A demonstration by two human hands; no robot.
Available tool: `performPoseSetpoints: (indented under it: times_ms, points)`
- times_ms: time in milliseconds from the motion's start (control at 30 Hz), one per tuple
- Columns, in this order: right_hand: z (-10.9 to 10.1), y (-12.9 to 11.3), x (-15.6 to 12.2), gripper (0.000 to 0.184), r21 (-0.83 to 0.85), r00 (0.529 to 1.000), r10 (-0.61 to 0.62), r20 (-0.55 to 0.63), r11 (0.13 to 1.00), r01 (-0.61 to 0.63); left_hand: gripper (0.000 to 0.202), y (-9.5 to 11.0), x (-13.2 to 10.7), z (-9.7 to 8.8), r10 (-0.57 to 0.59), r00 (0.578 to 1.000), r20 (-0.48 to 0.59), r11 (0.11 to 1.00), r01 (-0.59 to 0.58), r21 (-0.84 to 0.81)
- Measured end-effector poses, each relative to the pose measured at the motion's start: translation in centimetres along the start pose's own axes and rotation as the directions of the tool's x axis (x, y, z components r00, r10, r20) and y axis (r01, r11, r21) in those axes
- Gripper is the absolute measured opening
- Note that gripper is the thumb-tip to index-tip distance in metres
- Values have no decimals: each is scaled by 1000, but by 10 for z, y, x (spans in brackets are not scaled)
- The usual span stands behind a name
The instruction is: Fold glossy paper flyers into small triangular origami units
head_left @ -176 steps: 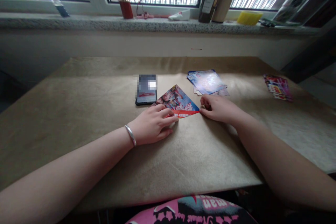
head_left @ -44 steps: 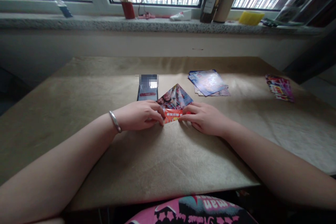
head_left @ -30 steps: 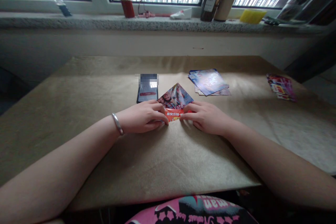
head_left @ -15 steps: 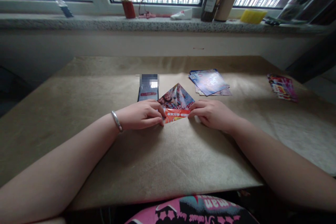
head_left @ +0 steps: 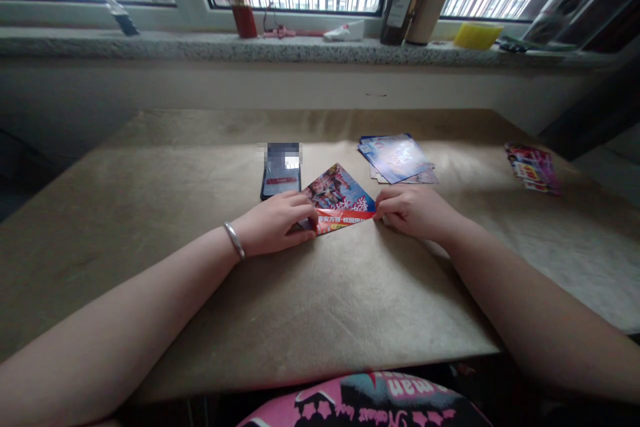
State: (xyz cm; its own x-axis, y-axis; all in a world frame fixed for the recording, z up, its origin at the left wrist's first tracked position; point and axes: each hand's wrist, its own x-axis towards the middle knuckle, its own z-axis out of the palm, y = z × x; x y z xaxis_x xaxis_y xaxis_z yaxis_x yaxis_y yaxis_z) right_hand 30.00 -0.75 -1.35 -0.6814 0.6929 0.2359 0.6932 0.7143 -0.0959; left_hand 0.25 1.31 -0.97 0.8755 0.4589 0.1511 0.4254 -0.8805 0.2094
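Observation:
A colourful printed paper folded into a triangle lies on the brown table, with its long red edge towards me. My left hand, a silver bangle on its wrist, presses its curled fingers on the paper's left corner. At the right corner, the fingers of my right hand are pinched on the tip. A black phone lies just behind my left hand.
A loose stack of printed sheets lies behind my right hand. Another printed leaflet sits at the table's far right. The stone windowsill holds a red cup, a dark jar and a yellow box.
My right hand has slid right along the fold to the triangle's right tip, and more of the red edge shows. My left hand stays on the left corner.

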Motion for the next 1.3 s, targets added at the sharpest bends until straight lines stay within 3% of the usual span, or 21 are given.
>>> performPoseSetpoints:
  times_ms: [200,467,800,967,1300]
  points:
    - [4,-5,5,24,7,995,86,-54,996,-85,30,7,-1,7,42,997,-63,984,-30,175]
    - [11,-11,9,32,124,972,137,-192,986,-114,33,7,1,11,182,982,-43,979,-176,105]
    - [15,-22,11,56,150,989,138,-48,980,-129,29,8,2,12,254,965,-64,967,-254,11]
    - [16,-17,11,43,182,981,187,-47,967,-175,27,6,2,10,289,955,-59,956,-286,60]
    - [14,-17,14,17,314,934,354,-40,892,-325,27,3,1,6,243,969,-35,946,-228,232]
